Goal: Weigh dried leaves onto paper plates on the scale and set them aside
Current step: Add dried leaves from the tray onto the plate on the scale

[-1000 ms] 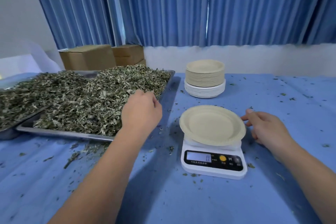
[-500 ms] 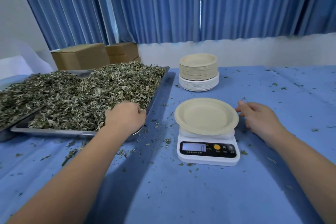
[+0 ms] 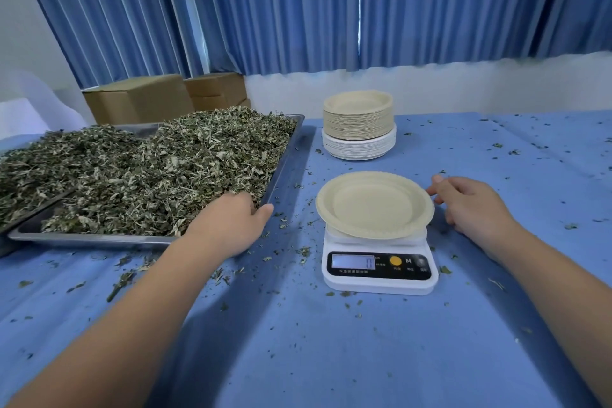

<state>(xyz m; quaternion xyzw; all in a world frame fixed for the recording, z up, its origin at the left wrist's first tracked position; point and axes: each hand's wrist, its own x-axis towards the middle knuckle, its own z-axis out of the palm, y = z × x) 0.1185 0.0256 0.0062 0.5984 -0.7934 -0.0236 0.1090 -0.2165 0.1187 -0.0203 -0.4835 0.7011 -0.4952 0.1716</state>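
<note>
While the left hand (image 3: 228,225) lies over the near right corner of the metal tray (image 3: 99,240), its fingers are buried in the dried leaves (image 3: 159,169) and its thumb points out past the rim; whether the fingers have closed on a handful cannot be told. The right hand (image 3: 473,209) is relaxed and loosely curled, holding nothing, with a fingertip at the right edge of the paper plate (image 3: 371,205).

That plate is bare and sits on the white scale (image 3: 377,281), whose display (image 3: 353,262) reads 0. The scale stands on the blue tabletop (image 3: 331,358) just right of the tray, with leaf crumbs (image 3: 303,252) scattered around it.

The leaves are heaped high across the tray. A second tray (image 3: 36,212) of leaves overlaps it at the left. Behind the scale, a stack of plates (image 3: 359,124) stands well apart, tan ones on top of white ones. Cardboard boxes (image 3: 139,99) sit behind the trays, below blue curtains (image 3: 298,10).
</note>
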